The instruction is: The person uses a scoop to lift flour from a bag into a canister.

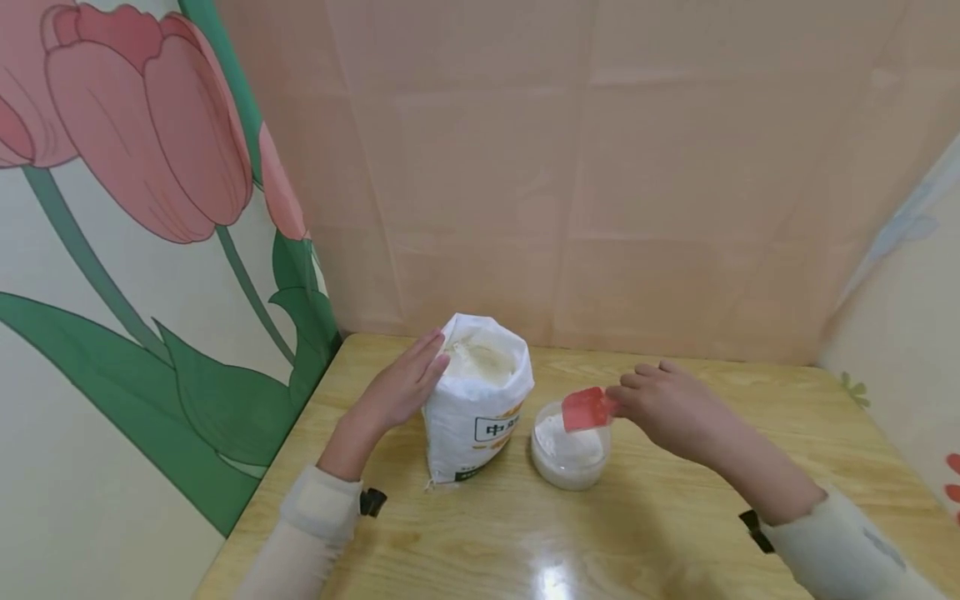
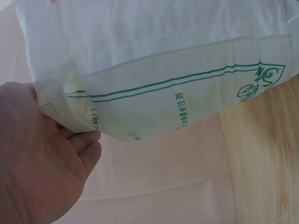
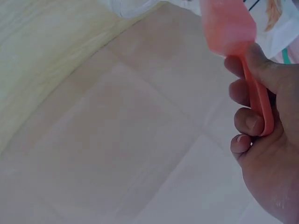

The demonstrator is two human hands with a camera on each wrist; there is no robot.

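Note:
A white woven bag point(image 1: 453, 437) with its top open stands on the table, pale powder point(image 1: 480, 364) showing inside. My left hand point(image 1: 401, 385) holds the bag's rim on its left side; in the left wrist view the fingers point(image 2: 91, 147) curl at the bag's edge, partly hidden by the cloth. My right hand point(image 1: 667, 410) grips the handle of a red scoop point(image 1: 585, 410), its fingers wrapped round it in the right wrist view. The scoop is tilted over a clear round bowl point(image 1: 567, 479), which contains white powder point(image 1: 562, 442) and stands just right of the bag.
The light wood table point(image 1: 465, 542) meets a pinkish cloth backdrop point(image 1: 600, 208) at the back. A wall panel with painted tulips point(image 1: 150, 125) rises on the left, and a pale wall point(image 1: 900, 333) on the right.

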